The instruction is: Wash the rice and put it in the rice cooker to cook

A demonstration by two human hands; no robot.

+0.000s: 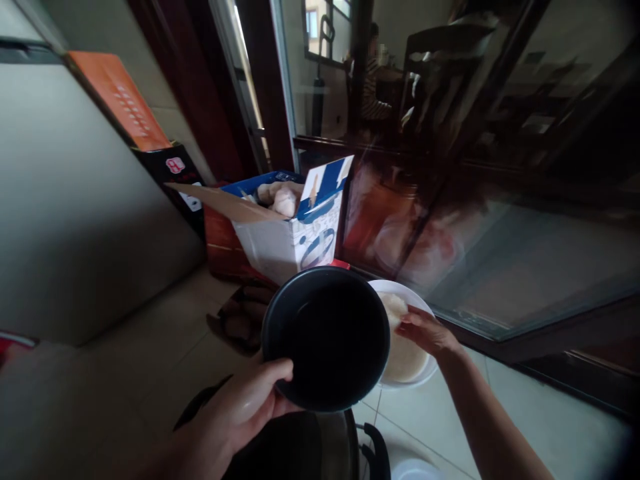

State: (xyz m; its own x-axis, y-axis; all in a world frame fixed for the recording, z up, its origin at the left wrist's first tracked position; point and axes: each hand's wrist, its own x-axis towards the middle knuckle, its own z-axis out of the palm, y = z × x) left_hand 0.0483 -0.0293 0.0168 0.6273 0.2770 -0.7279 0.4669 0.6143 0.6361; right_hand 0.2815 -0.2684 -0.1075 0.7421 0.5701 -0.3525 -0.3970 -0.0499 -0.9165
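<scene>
My left hand (pixel 253 399) grips the near-left rim of a black round pan (pixel 325 340), thumb inside and fingers beneath, likely to keep its mouth facing up; my right hand (pixel 425 330) bends into a white basin (pixel 413 292), its fingertips at a pale lump (pixel 393 305); whether they grip or only press it, I cannot tell; the basin sits just right of the pan, probably for easy reach, though the pan hides its left edge; a large dark pot (pixel 290 448) lies below my hands; beyond them, a cardboard box (pixel 267 247) and a glass door (pixel 505 280) limit the way forward.
</scene>
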